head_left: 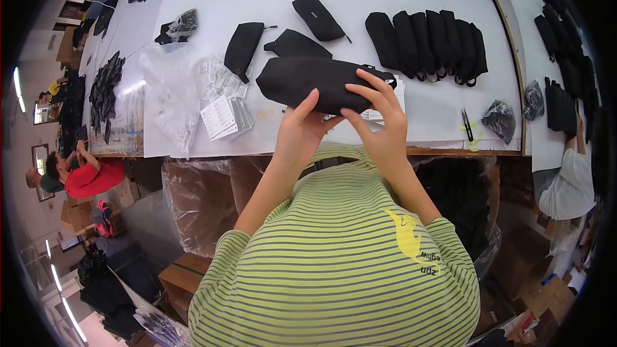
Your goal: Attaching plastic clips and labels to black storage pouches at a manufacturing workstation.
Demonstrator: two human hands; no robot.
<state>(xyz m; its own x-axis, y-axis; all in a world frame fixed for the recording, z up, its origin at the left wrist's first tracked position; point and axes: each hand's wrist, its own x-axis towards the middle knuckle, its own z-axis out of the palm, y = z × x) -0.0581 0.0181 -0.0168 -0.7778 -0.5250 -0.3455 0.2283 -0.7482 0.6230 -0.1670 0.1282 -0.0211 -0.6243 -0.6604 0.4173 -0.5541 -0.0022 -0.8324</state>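
Note:
Both my hands hold a black zip pouch [302,82] over the near edge of the white table. My left hand [301,125] grips its lower side, thumb against the fabric. The fingers of my right hand [382,109] close round the right end, next to a small loop. Just beyond lie three more black pouches: one at the left [244,48], one partly hidden behind the held pouch [299,45], and one farther back [318,16]. White printed cards [225,117] are stacked left of my hands, and more paper shows partly under my right hand.
Several black pouches stand in a row [427,42] at the right. Thread snips [467,125] lie near a bagged black bundle [499,120]. Clear plastic bags [170,90] and small white tags [222,79] are at the left. Other people work at both sides, one in red [96,177].

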